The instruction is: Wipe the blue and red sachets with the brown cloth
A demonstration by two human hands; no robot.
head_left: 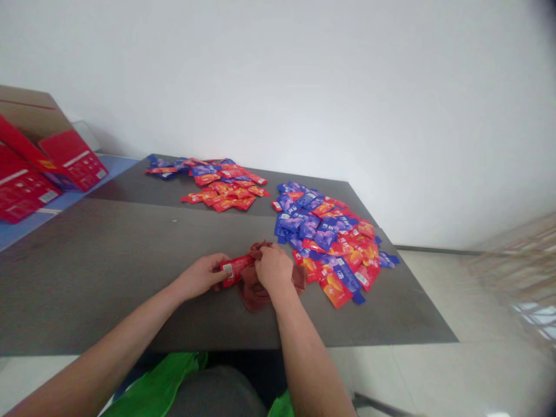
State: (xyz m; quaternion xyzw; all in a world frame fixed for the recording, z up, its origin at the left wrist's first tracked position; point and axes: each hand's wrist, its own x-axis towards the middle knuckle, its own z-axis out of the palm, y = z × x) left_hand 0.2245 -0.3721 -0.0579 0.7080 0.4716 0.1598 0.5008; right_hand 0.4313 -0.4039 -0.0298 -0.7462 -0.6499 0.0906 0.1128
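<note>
Near the front of the dark table, my left hand [204, 275] grips the left end of a red pouch [234, 269], whose white label faces up. My right hand [274, 266] is closed on a brown cloth [254, 295] that covers the pouch's right end. Part of the cloth lies bunched on the table beneath both. Just right of my right hand spreads a large heap of red and blue pouches [321, 226]; its nearest red pouch lies close to the cloth's edge.
A second pile of red and blue pouches [226, 179] lies at the table's back. Open red cartons [56, 168] stand on a blue surface at the left. The grey table [121, 260] meets a white wall behind; its right edge drops to a tiled floor [434, 289].
</note>
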